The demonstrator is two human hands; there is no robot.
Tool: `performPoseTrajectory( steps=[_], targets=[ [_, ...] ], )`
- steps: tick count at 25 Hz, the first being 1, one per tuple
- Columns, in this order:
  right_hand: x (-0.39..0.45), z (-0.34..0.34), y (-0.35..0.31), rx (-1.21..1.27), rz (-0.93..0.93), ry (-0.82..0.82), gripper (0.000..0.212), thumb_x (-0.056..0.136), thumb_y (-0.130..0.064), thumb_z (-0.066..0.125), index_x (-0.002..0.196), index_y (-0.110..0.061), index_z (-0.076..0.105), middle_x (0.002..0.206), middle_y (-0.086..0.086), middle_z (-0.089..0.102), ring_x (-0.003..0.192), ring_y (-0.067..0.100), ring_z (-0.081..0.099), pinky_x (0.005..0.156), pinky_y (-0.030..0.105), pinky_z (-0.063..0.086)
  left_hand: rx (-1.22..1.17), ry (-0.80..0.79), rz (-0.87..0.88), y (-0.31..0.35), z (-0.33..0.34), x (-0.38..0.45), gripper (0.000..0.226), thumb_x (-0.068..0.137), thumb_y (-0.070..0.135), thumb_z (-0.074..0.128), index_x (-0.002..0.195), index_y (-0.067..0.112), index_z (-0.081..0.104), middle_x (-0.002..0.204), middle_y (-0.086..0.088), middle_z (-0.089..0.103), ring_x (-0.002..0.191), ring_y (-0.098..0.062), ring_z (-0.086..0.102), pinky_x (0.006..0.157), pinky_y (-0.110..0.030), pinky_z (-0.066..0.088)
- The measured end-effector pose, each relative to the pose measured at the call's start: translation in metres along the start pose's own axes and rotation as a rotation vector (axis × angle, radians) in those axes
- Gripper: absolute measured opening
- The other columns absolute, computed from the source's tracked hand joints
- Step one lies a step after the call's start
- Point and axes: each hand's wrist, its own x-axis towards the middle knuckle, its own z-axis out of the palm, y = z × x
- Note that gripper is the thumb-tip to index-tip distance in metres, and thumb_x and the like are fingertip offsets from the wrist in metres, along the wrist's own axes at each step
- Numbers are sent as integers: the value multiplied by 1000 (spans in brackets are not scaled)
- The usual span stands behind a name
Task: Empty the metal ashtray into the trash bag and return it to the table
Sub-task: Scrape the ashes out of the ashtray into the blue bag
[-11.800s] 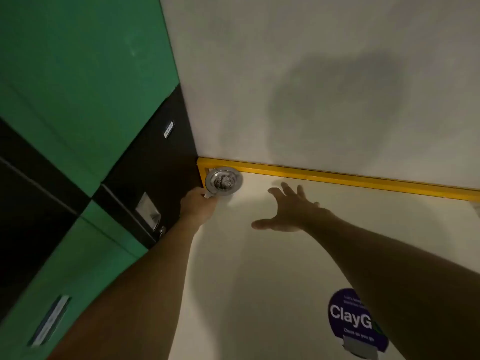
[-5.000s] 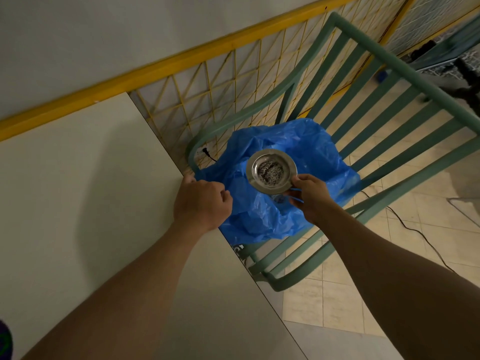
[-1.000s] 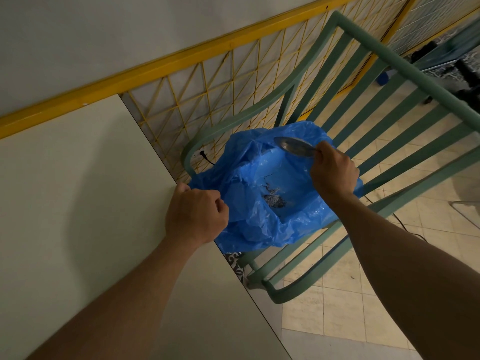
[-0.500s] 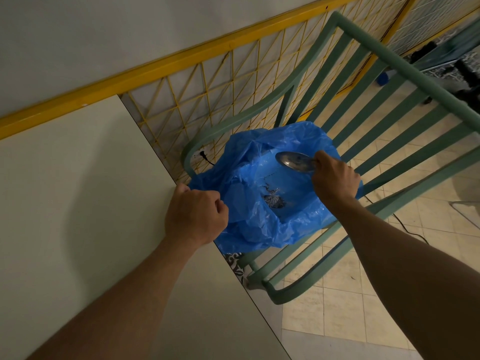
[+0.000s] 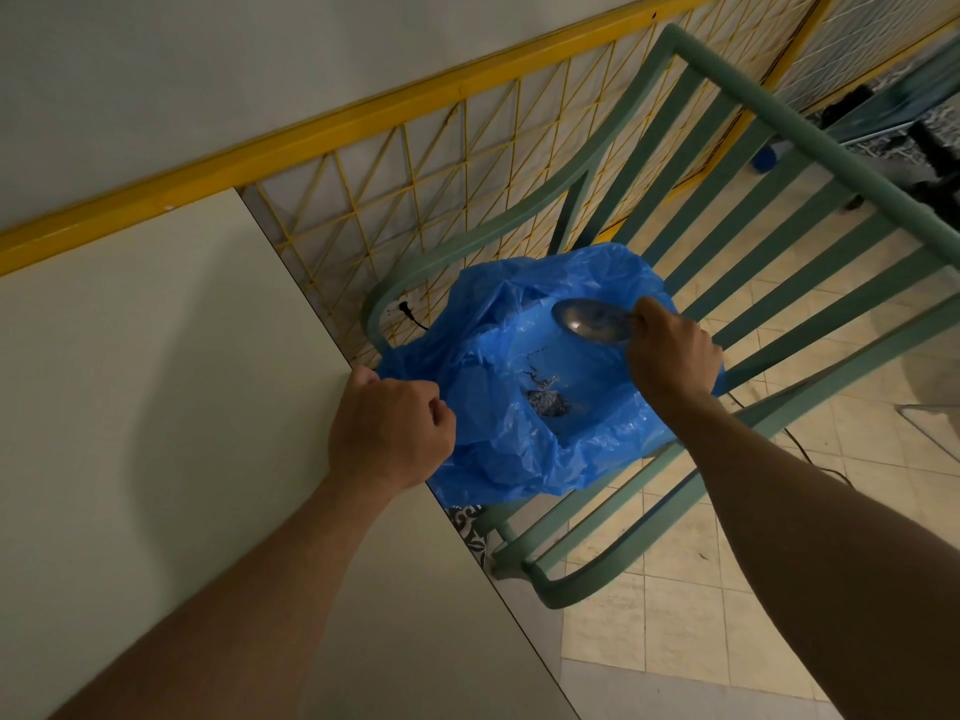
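The blue trash bag lies open on a green chair beside the table. A pile of grey ash sits in its bottom. My right hand grips the round metal ashtray by its rim and holds it tipped over the bag's far side, its shiny underside facing me. My left hand is closed on the bag's near edge at the table's corner, holding it open. The pale table fills the left of the view.
The green slatted chair stands against the table's right edge. A yellow wire grid fence and yellow rail run behind it. A black cable end hangs by the chair arm. Tiled floor lies at the lower right.
Over the last second the ashtray dropped a little lower over the bag and stays tipped. My left hand has kept its hold on the bag's edge.
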Motion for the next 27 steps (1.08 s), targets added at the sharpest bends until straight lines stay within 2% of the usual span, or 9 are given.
performPoseTrajectory(
  steps=[6, 10, 14, 18, 20, 24, 27],
  targets=[
    [-2, 6, 1, -31, -1, 6, 13, 100, -18, 45, 97, -21, 57, 77, -2, 56, 71, 28, 61, 69, 45, 49, 1, 4, 4, 1, -2, 0, 33, 91, 38, 42, 71, 21, 62, 53, 4, 55, 48, -8, 39, 82, -35, 35],
    [0, 3, 3, 50, 8, 115, 19, 103, -19, 40, 100, -16, 59, 80, 5, 62, 69, 29, 60, 68, 44, 50, -6, 2, -4, 1, -2, -1, 33, 91, 38, 42, 72, 21, 62, 55, 4, 56, 50, -8, 40, 83, -34, 35],
    [-2, 6, 7, -2, 7, -17, 14, 100, -19, 44, 97, -17, 58, 82, 3, 61, 74, 30, 62, 68, 45, 49, -4, 4, -5, 2, -2, 0, 33, 90, 37, 42, 70, 21, 62, 53, 4, 55, 48, -9, 38, 83, -36, 37],
    [-8, 11, 9, 51, 12, -25, 19, 100, -24, 44, 100, -15, 60, 85, 6, 65, 75, 28, 64, 72, 51, 54, -1, 4, -5, 1, -2, 0, 33, 91, 38, 42, 72, 21, 63, 53, 4, 55, 49, -8, 39, 83, -35, 35],
    [-7, 13, 9, 74, 65, -30, 22, 100, -26, 42, 97, -17, 61, 84, 7, 66, 75, 28, 64, 75, 52, 55, -4, 5, -5, 1, -1, 0, 33, 91, 38, 42, 72, 21, 63, 54, 4, 56, 49, -8, 39, 82, -35, 35],
    [-6, 17, 10, 225, 283, -66, 19, 94, -22, 43, 92, -21, 62, 87, 6, 65, 82, 27, 62, 74, 49, 55, 0, 6, -2, 0, 0, 0, 33, 91, 39, 42, 74, 21, 64, 54, 5, 55, 49, -7, 39, 82, -34, 34],
    [-5, 16, 12, 414, 412, -79, 16, 92, -14, 49, 92, -16, 64, 91, 5, 64, 88, 23, 62, 71, 38, 49, 3, 12, -9, 0, 0, 0, 32, 90, 38, 44, 73, 21, 64, 52, 6, 53, 48, -6, 35, 81, -35, 35]
  ],
)
